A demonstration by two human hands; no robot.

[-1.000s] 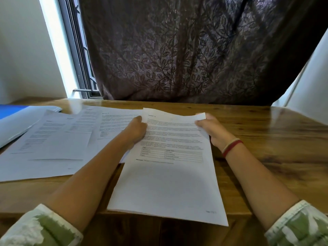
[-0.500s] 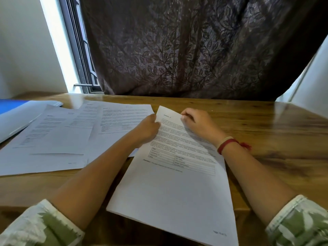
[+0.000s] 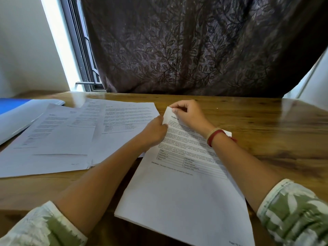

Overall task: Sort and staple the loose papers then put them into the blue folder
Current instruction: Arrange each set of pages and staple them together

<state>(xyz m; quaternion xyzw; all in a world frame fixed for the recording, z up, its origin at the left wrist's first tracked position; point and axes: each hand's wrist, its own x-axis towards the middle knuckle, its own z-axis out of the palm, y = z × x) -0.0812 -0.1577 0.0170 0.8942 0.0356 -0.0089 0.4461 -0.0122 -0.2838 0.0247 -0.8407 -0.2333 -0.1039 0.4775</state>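
A small stack of printed pages (image 3: 182, 189) headed "Section 10" lies tilted in front of me, its near end over the table's front edge. My left hand (image 3: 156, 130) grips the stack's left edge near the top. My right hand (image 3: 188, 114) pinches the top left corner, which is lifted and curled. Several loose printed sheets (image 3: 74, 135) lie overlapping to the left. At the far left edge, the blue folder (image 3: 12, 105) shows under a white cover or sheet (image 3: 23, 119). No stapler is in view.
The wooden table (image 3: 266, 135) is bare on the right side. A dark leaf-patterned curtain (image 3: 195, 47) hangs right behind the table, with a window frame (image 3: 78, 50) at the back left.
My right hand moved from the stack's top right corner across to its top left corner and lifted it. The stack turned and slid toward me. My left hand kept its hold on the left edge.
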